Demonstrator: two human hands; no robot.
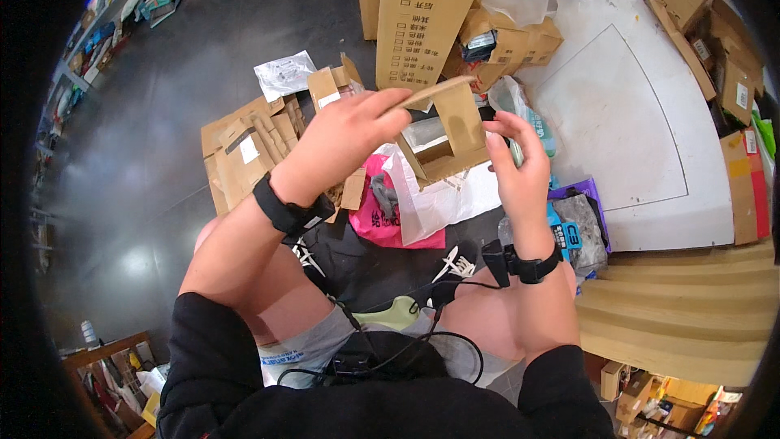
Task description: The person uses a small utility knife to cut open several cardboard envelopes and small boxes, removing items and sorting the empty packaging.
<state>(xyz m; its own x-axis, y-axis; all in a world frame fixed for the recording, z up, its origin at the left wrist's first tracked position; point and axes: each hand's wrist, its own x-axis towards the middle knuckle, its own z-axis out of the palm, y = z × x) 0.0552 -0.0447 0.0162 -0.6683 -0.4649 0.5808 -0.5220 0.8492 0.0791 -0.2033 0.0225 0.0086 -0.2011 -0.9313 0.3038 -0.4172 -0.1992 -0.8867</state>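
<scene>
An opened cardboard box (464, 114) is held up before me, tilted, so that its inside shows. My left hand (356, 131) grips its flap at the upper left, with fingers on the outer side. At the box's right side is my right hand (518, 158), its fingers bent and partly apart; whether it touches the cardboard is unclear. Below the box, a white plastic bag (420, 210) lies over a pink plastic bag (372, 219) on the floor. Both wrists wear black straps.
Flattened cardboard (228, 128) lies left of the bags. A tall carton (426, 18) stands ahead. To the right are a white panel (640, 134), a purple package (594, 195) and more cartons (731, 61). A black cable (469, 341) crosses my lap.
</scene>
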